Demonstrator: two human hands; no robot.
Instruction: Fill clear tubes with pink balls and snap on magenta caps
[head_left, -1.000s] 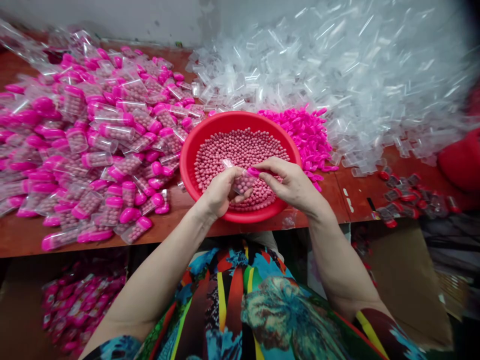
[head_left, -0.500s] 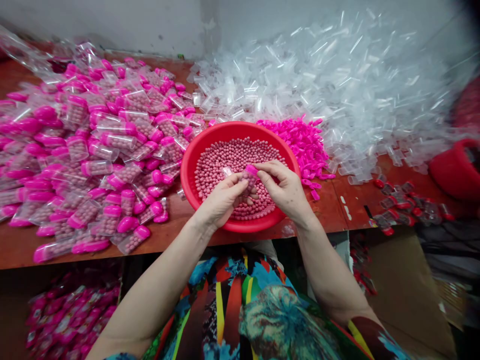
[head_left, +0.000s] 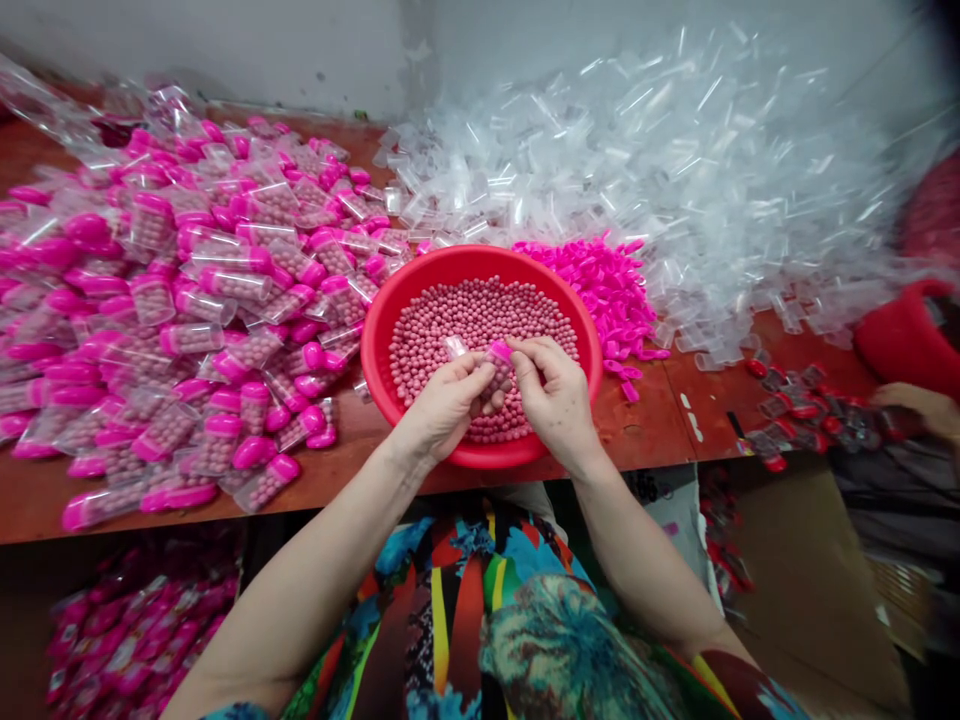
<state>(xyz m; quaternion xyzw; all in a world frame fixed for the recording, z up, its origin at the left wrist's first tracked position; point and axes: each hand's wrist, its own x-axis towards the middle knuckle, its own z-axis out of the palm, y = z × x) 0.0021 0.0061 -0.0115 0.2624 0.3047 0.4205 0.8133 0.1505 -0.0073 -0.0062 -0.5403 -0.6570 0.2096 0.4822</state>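
Observation:
Over a red plastic basin (head_left: 382, 400) of small pink balls (head_left: 442, 310), my left hand (head_left: 450, 395) is closed round a small clear bottle (head_left: 491, 378) with pink balls inside. A bright pink cap (head_left: 498, 352) sits on the bottle's upper end. Thumb and fingers of my right hand (head_left: 551, 385) pinch at that cap from the right. Whether the cap is fully seated cannot be made out. Just above my left fingers shows a piece of clear plastic (head_left: 454, 346); my fingers partly hide how it is supported.
Filled, pink-capped bottles (head_left: 210, 270) are heaped on the left of the table. Loose pink caps (head_left: 607, 290) lie right of the basin, before a large pile of clear empty bottles (head_left: 660, 170). Red-capped pieces (head_left: 802, 410) lie farther right, near another person's hand (head_left: 919, 402).
My right hand has shifted slightly left and down, its fingers more curled at the cap. My left hand stays round the bottle. Another person's hand has appeared at the right edge.

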